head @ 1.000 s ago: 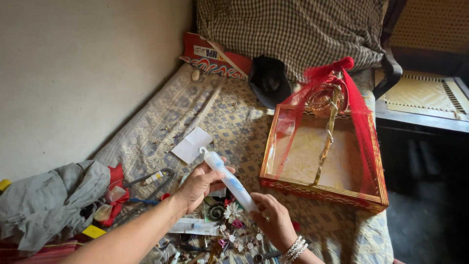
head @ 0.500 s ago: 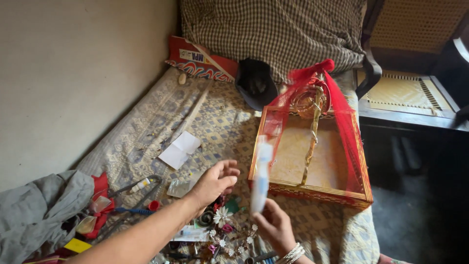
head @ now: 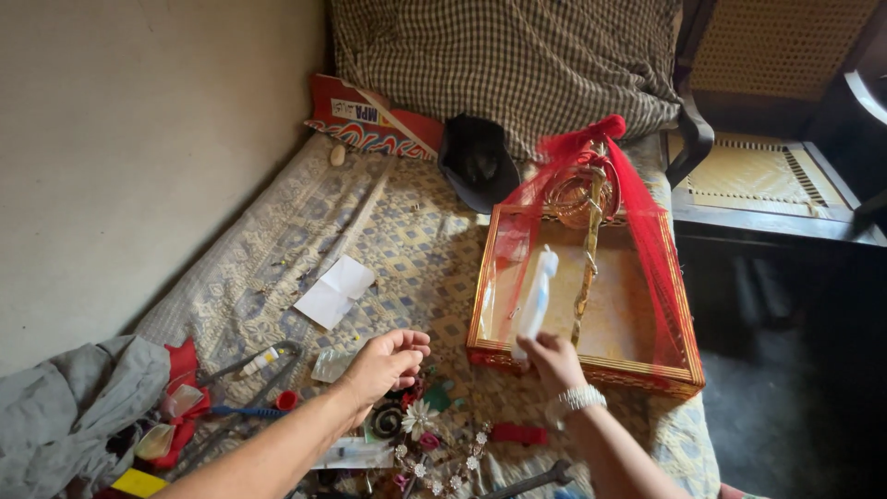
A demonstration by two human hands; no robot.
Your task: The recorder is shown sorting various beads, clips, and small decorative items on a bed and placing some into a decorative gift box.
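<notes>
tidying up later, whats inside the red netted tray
Through the red net, the tray shows a bare golden floor, a gold chain-like handle and a round gold ornament at the far end. The net blurs finer detail.

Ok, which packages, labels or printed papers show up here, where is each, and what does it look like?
Cardboard box: flattened, red with a white label and blue print, at the bed's head by the wall.
White tube: upright in the right hand, over the tray's front edge.
Folded white paper: blank, on the patterned bedsheet, beyond the open left hand.
</notes>
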